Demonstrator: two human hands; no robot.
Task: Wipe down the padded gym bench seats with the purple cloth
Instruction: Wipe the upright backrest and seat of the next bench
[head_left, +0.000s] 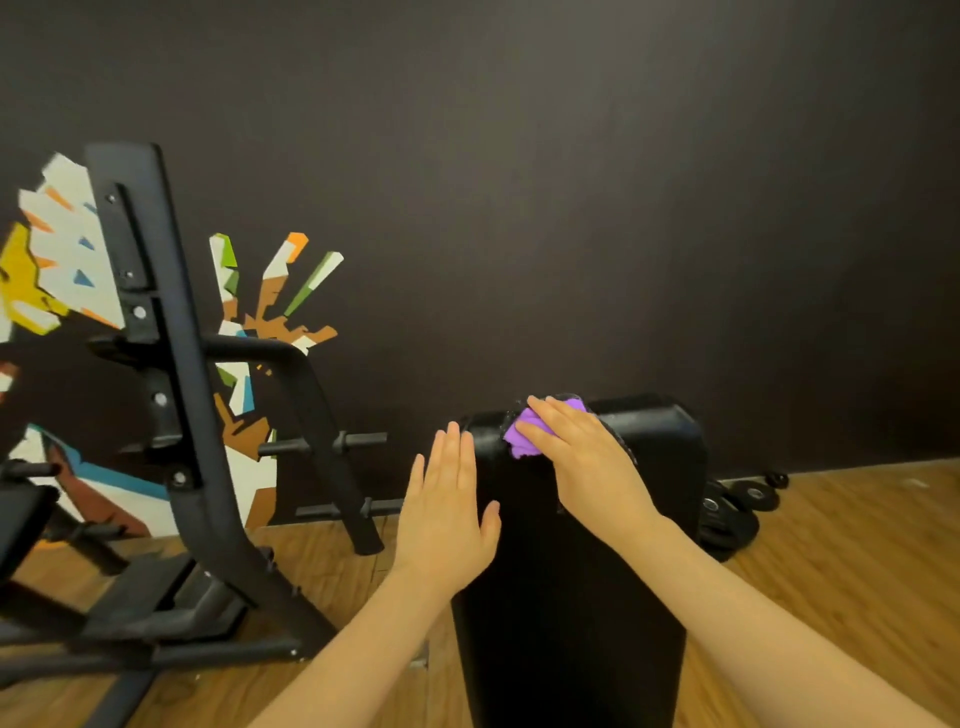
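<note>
A long black padded bench (576, 582) runs away from me toward the dark wall. Near its far end lies the purple cloth (522, 436), bunched up. My right hand (582, 457) lies flat on top of the cloth with straight fingers, pressing it against the pad. Most of the cloth is hidden under that hand. My left hand (447, 504) is held flat with fingers straight and together at the bench's left edge, its thumb over the pad; it holds nothing.
A black steel rack frame (171, 395) with plate pegs stands close on the left. Black weight plates (737, 509) lie on the wooden floor (841, 561) right of the bench's far end. A dark wall with a colourful mural is just behind the bench.
</note>
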